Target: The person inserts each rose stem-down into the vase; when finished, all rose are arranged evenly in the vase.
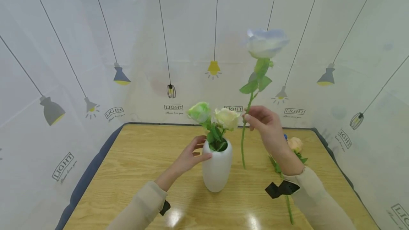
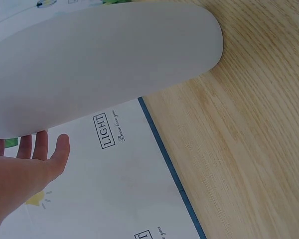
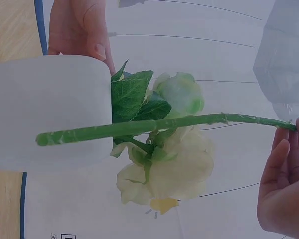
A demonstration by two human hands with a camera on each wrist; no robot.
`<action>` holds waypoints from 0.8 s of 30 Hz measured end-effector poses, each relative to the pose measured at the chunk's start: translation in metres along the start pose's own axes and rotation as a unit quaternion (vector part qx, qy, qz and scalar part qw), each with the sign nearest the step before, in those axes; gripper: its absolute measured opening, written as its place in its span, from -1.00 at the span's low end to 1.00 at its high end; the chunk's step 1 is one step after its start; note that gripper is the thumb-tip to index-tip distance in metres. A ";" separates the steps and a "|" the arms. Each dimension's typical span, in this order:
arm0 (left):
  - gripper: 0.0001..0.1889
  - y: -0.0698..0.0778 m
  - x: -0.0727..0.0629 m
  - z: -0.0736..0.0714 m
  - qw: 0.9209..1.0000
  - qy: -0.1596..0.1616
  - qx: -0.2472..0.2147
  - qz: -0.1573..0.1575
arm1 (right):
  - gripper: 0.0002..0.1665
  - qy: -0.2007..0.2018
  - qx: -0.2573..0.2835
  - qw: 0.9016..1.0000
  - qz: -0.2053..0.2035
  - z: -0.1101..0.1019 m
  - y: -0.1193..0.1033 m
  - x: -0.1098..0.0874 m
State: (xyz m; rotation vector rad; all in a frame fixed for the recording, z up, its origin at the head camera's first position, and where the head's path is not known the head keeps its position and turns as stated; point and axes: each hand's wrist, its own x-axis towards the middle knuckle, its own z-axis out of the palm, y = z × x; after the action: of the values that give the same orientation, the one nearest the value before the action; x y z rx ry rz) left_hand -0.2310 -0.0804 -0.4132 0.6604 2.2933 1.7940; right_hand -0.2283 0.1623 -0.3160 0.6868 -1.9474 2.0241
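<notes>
A white vase (image 1: 216, 171) stands upright on the table, holding a green-tinged rose (image 1: 200, 112) and a cream rose (image 1: 227, 118) with green leaves. My left hand (image 1: 191, 153) holds the vase's upper left side, thumb over its front and fingers reaching behind. In the left wrist view, several fingers of the left hand (image 2: 30, 164) meet the vase wall (image 2: 114, 64). To the right of the vase, my right hand (image 1: 265, 125) pinches the stem of a white rose with bluish petal edges (image 1: 267, 43). Its bloom is raised high, and the bare stem end (image 3: 65, 137) hangs beside the vase.
A peach rose (image 1: 295, 144) lies on the table at the right, partly hidden behind my right forearm, with a small blue spot beside it. The wooden table (image 1: 143, 173) has a dark blue edge (image 1: 92, 173). A pale, lamp-printed sheet (image 1: 191, 45) surrounds it.
</notes>
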 end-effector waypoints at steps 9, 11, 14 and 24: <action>-0.38 0.002 -0.001 0.000 1.000 0.000 0.002 -0.006 | -0.81 0.060 0.120 0.991 0.014 0.003 0.000 0.001; -0.38 0.002 -0.001 0.000 1.000 0.001 0.001 -0.003 | -0.78 0.066 0.175 0.982 0.008 0.004 0.000 0.003; -0.38 0.002 -0.001 0.000 1.000 0.002 0.000 0.001 | -0.78 0.077 0.225 0.971 -0.003 0.006 0.000 0.005; -0.37 0.002 -0.001 0.000 1.000 -0.001 -0.004 -0.006 | -0.87 0.137 0.244 0.960 -0.029 0.008 0.002 0.008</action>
State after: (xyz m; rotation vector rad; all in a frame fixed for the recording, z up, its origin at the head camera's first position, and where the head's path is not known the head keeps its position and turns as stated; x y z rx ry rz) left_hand -0.2301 -0.0805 -0.4109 0.6467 2.2833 1.7947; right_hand -0.2352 0.1533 -0.3136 0.5133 -1.2711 2.4335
